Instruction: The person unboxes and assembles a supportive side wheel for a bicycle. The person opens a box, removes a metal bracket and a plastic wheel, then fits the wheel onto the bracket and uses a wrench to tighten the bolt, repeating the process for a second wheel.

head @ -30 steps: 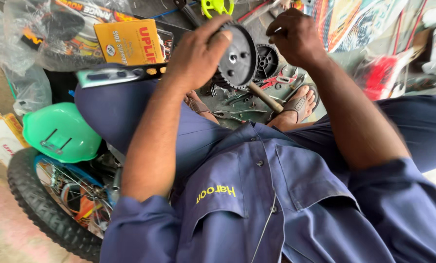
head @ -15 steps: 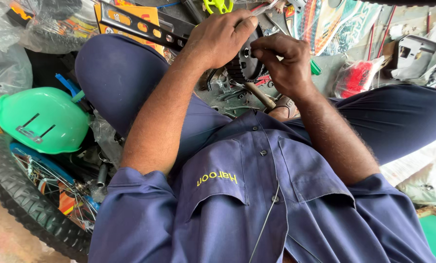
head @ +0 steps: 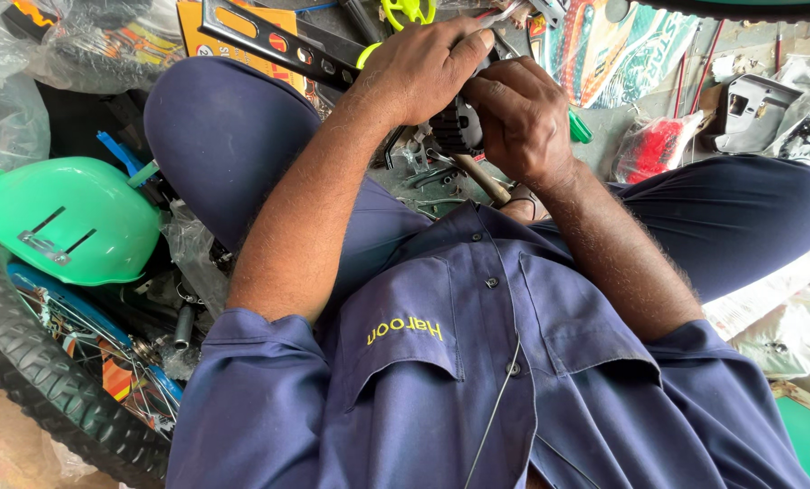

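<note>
I sit cross-legged in blue work clothes. My left hand (head: 423,68) reaches over from the left and closes on top of a black toothed sprocket (head: 457,131), held above my lap. My right hand (head: 523,118) grips the same sprocket from the right side, fingers curled around it. Most of the sprocket is hidden between the two hands; only part of its dark toothed rim shows. A wooden-handled hammer (head: 479,178) lies on the floor just below the hands.
A green plastic shell (head: 70,217) and a spoked wheel with a black tyre (head: 34,380) lie at my left. A black metal bracket (head: 278,41) and an orange box (head: 242,20) sit beyond my left knee. A red bag (head: 654,149) and a grey chain cover (head: 758,109) lie to the right.
Both hands have drawn together and closed around the sprocket, which was earlier in plain view. The view has dipped lower and shifted, showing more of my shirt and knees.
</note>
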